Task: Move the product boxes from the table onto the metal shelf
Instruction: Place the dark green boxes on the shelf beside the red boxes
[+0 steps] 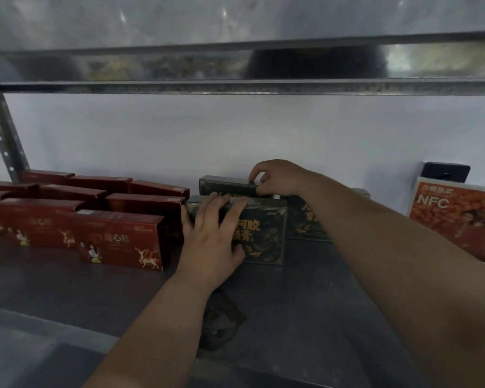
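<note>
While left hand (210,239) presses front box (266,228) — right hand (280,177) pinches rear box (224,184).

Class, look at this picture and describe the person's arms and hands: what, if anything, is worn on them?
The left forearm and right forearm are bare as far up as the view shows, no sleeves in sight. The left hand and right hand wear no gloves, and no watch, bracelet or ring shows on either. Dim light could hide small details.

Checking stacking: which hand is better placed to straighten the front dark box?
Probably left: the left hand rests on the front dark box; the right hand pinches the top of the rear dark box.
</note>
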`<control>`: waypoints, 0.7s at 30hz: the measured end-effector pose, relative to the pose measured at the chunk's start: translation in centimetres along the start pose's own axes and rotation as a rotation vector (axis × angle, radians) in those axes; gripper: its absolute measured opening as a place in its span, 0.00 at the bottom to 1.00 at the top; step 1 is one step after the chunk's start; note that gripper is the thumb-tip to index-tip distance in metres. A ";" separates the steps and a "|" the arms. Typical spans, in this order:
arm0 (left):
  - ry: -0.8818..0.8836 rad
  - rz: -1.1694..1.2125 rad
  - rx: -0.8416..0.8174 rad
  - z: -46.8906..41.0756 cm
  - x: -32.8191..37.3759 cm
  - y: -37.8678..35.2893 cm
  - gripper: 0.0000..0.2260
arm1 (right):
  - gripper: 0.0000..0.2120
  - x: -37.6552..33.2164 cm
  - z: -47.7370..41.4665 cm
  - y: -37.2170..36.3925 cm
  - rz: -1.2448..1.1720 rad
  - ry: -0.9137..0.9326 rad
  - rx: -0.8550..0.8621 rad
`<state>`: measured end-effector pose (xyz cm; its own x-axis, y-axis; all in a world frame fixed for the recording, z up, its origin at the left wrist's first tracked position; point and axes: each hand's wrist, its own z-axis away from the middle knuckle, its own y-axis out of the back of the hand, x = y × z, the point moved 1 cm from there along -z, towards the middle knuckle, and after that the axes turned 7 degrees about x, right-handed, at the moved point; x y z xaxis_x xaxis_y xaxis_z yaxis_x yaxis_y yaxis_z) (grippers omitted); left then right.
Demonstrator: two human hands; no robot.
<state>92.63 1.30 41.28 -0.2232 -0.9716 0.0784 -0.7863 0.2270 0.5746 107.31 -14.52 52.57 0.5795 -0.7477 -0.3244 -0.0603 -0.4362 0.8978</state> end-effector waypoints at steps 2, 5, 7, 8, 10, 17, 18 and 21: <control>-0.002 0.004 -0.003 0.0 -0.1 0.0 0.41 | 0.15 0.2 0.0 -0.2 0.002 -0.004 0.005; -0.004 0.003 -0.009 0.0 -0.2 0.0 0.41 | 0.16 0.3 0.0 -0.4 0.029 0.004 0.015; -0.005 0.002 -0.015 0.0 -0.2 0.1 0.40 | 0.17 0.6 0.3 -0.2 0.050 0.010 0.025; -0.007 0.003 -0.016 0.0 -0.1 0.1 0.40 | 0.18 0.9 0.7 0.0 0.053 0.008 0.045; -0.008 0.006 -0.015 0.0 -0.1 0.2 0.40 | 0.20 1.8 2.0 0.8 0.061 -0.002 0.116; 0.015 -0.016 -0.032 -0.1 0.0 0.1 0.39 | 0.28 6.1 6.8 1.2 0.288 -0.101 0.121; 0.020 -0.021 -0.036 -0.1 0.0 0.0 0.39 | 0.28 6.4 7.0 0.9 0.313 -0.102 0.144; 0.035 -0.019 -0.049 -0.2 0.1 0.1 0.39 | 0.28 6.4 7.2 0.1 0.351 -0.098 0.201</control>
<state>92.63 1.23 41.48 -0.1874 -0.9777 0.0947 -0.7610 0.2055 0.6153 105.20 -22.93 48.43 0.4162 -0.9082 -0.0449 -0.4037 -0.2288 0.8858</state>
